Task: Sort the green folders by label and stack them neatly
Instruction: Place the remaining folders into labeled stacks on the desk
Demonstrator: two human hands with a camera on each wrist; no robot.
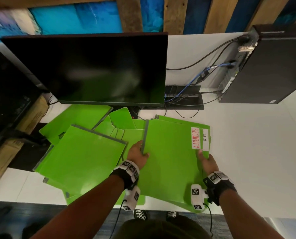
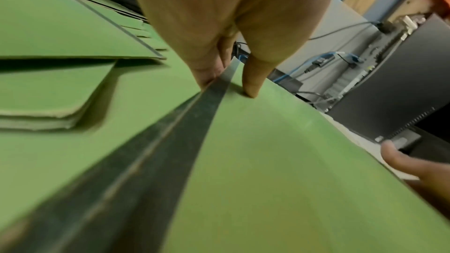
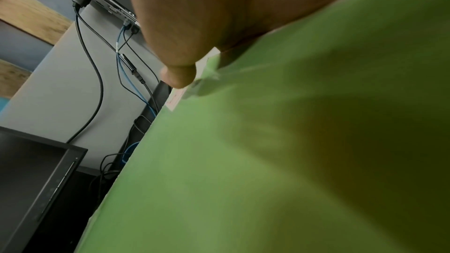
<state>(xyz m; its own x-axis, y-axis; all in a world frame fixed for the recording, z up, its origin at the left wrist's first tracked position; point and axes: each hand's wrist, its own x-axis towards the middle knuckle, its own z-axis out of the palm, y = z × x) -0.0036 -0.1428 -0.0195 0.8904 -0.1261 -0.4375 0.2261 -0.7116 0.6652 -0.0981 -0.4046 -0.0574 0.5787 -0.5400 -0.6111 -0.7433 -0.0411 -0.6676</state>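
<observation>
- Here, the flat green card folder with the red "SECURITY" label (image 1: 169, 157) lay on top of the right-hand stack on the white surface (image 1: 247, 144).
- The left hand (image 1: 138, 155) pinched its grey-taped spine edge, thumb on top, fingers beneath.
- The right hand (image 1: 207, 162) gripped the tab edge, thumb pressed just below the label.
- A second green folder with a partly hidden white label (image 1: 206, 140) lay directly beneath.
- Loose green folders (image 1: 81, 152) lay overlapping to the left, before the black monitor (image 1: 92, 69).
</observation>
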